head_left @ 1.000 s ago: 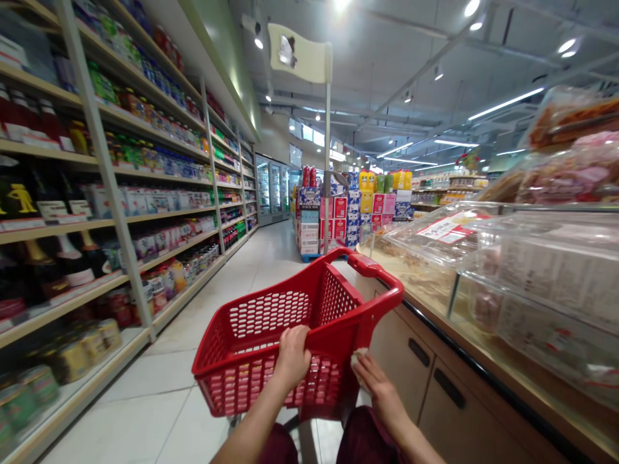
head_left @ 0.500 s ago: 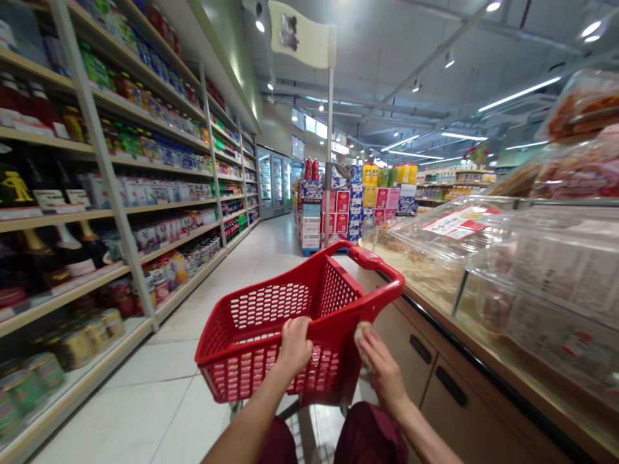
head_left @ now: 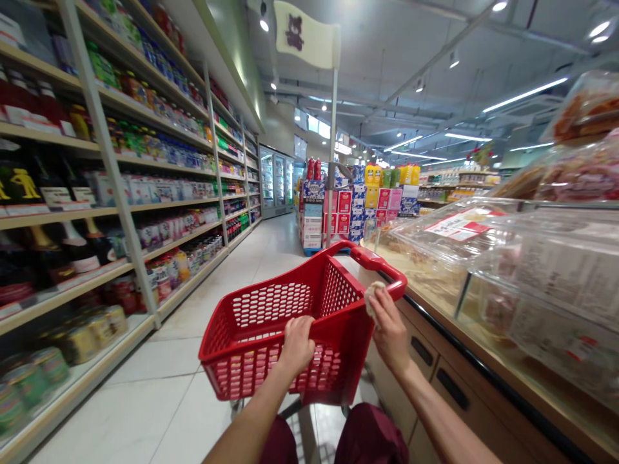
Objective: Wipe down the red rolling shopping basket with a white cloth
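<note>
A small red shopping cart (head_left: 232, 335) with perforated basket walls stands in front of me, its handle (head_left: 387, 267) at the right end. My left hand (head_left: 297, 341) is closed over the near rim of the basket, fingers hooked inside. In my right hand (head_left: 389, 332) is a crumpled whitish cloth (head_left: 372, 299), pressed against the red side panel just below the handle. The fingers lie over the cloth and hide part of it. A pole with a cream bear flag (head_left: 307, 35) rises behind the cart.
Shelves of bottles and cans (head_left: 169, 206) run along the left. Close on the right stands a wooden counter (head_left: 464, 393) with clear plastic food boxes (head_left: 464, 225). Stacked drink cartons (head_left: 343, 212) are ahead, and a tiled floor (head_left: 159, 367) lies beneath the cart.
My right hand has moved up the cart's side panel with the cloth, closer to the handle. The left hand keeps its hold on the rim. The view has shifted slightly.
</note>
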`<state>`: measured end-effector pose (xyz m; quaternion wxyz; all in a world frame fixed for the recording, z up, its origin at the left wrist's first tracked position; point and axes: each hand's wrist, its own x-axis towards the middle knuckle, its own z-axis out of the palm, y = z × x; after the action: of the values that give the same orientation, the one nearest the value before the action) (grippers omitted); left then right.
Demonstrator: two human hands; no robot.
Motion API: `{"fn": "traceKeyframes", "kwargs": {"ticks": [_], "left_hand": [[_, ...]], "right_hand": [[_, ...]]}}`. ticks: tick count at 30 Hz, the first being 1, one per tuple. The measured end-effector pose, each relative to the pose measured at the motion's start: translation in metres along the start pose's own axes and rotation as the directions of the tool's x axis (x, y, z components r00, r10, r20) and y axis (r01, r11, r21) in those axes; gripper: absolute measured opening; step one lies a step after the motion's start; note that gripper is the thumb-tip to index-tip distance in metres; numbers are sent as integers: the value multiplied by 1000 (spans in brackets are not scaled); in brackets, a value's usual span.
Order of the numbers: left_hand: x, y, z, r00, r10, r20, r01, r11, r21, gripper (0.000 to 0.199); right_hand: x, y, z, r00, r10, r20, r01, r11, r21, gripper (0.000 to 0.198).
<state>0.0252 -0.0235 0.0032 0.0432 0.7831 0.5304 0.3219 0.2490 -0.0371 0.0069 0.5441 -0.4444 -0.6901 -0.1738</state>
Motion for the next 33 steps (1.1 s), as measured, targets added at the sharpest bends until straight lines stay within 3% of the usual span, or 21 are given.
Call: {"fn": "traceKeyframes", "kwargs": {"ticks": [3,6,8,10,14,16,19,21,24,27,29,31,33], "left_hand": [[-1,-1,1,1000,28,-3,-28,1000,9,52],[-4,-3,-1,998,62,-2,-62,998,17,55],[-11,-9,-4,997,72,-8,-72,997,37,54],[-22,-18,-7,998,26,-62,-19,994,105,54],[-44,-37,-9,985,-69,-160,106,967,234,55],[-49,-42,-9,988,-67,-141,100,963,248,56],[-49,-43,-10,994,-52,-98,76,964,256,58],[-48,-42,-12,996,-50,-72,67,964,257,59],[-47,-41,-11,996,-55,-65,70,964,257,60],[-47,-41,-6,995,-57,-81,77,962,264,60],[-47,-43,-3,995,-58,-85,80,957,277,60],[-47,-45,-1,995,-50,-85,73,951,300,61],[-47,-47,-2,996,-37,-81,61,946,319,61]], "right_hand": [[26,-15,22,999,-34,12,35,997,-74,47],[16,-32,48,959,-197,206,204,979,-15,39],[14,-31,50,916,-275,293,280,960,25,33],[23,-18,37,932,-240,270,256,966,-26,29],[41,3,17,995,-55,81,70,980,-188,31],[33,-9,29,989,-86,123,105,982,-157,32],[16,-33,50,923,-251,293,268,963,-17,30],[17,-30,48,908,-273,318,290,957,-8,29],[34,0,22,973,-139,186,173,968,-181,31],[39,12,12,994,-75,78,96,944,-317,33],[28,-5,24,978,-152,144,190,933,-307,33],[15,-27,41,926,-272,262,335,911,-239,33],[11,-37,47,894,-312,321,388,898,-208,33]]}}
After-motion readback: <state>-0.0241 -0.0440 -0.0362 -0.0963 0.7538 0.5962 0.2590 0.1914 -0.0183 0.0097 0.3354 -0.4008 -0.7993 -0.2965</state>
